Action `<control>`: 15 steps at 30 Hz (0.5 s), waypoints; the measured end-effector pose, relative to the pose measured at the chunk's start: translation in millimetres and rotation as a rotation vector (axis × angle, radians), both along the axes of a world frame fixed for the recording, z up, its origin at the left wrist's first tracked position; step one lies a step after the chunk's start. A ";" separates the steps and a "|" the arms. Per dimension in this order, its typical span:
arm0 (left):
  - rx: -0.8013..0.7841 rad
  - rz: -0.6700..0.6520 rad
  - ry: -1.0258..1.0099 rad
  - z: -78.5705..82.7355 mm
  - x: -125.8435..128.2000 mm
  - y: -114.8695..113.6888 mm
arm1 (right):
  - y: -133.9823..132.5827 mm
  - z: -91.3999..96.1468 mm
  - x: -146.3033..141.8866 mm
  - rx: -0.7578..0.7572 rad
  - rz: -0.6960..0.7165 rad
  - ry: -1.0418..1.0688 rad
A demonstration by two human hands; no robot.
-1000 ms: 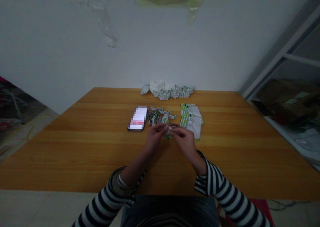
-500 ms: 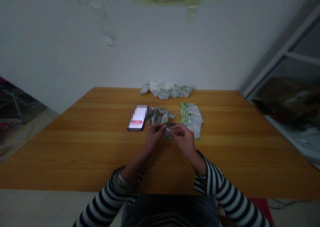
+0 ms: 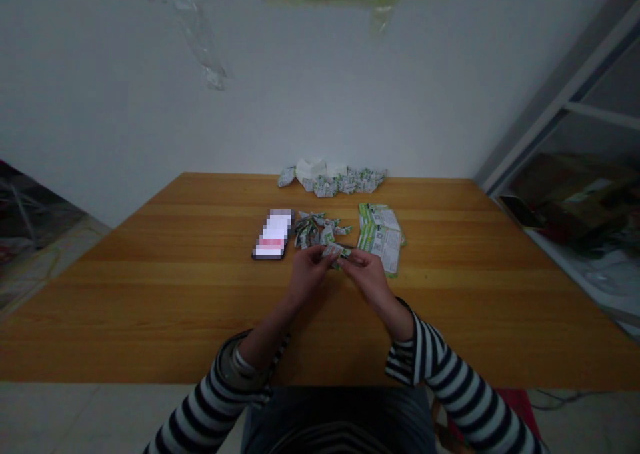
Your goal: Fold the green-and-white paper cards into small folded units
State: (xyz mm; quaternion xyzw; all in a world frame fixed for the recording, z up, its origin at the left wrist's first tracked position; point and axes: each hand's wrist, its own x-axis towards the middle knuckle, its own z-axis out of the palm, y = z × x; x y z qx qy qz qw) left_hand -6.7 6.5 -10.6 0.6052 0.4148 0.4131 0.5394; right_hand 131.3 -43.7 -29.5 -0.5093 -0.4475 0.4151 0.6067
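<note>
My left hand and my right hand meet over the middle of the wooden table, both closed on one small piece of folded printed paper. The paper is white and green, and fingers cover part of it. Just beyond my hands lies a cluster of folded or crumpled printed paper pieces. Right of them is a stack of flat green and white printed sheets, close to my right hand. A phone with a lit screen lies left of the cluster.
Along the back edge by the wall sits a row of folded paper pieces with some white paper among them. At the right stands a framed glass panel or shelf with things behind it. Clear tape hangs on the wall.
The paper between my fingers has turned so that more of its printed face shows above them. My hands have stayed nearly in place. The view has shifted slightly.
</note>
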 end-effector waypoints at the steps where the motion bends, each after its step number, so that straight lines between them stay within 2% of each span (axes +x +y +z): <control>1: 0.043 0.016 0.030 0.8 0.2 -0.5 | 0.0 -1.8 -0.7 -0.021 0.027 -0.008; 4: 0.122 0.047 0.088 1.0 1.1 -1.1 | 0.0 -5.2 -1.3 -0.023 -0.035 -0.093; 7: 0.047 -0.041 0.009 -2.2 2.1 0.1 | 1.2 -6.6 1.4 -0.013 -0.095 -0.094; 9: -0.024 -0.120 -0.058 -5.0 2.3 1.4 | 3.0 -7.8 3.8 -0.040 -0.037 0.023; 11: -0.021 -0.121 -0.059 -6.7 1.4 2.5 | 5.0 -9.3 5.5 -0.078 0.043 0.164; 13: 0.095 -0.061 0.043 -6.2 -1.0 3.7 | 6.7 -10.5 6.7 -0.108 0.077 0.244; 15: 0.307 -0.022 0.195 -3.8 -5.2 5.3 | 7.6 -10.5 8.2 -0.120 0.063 0.256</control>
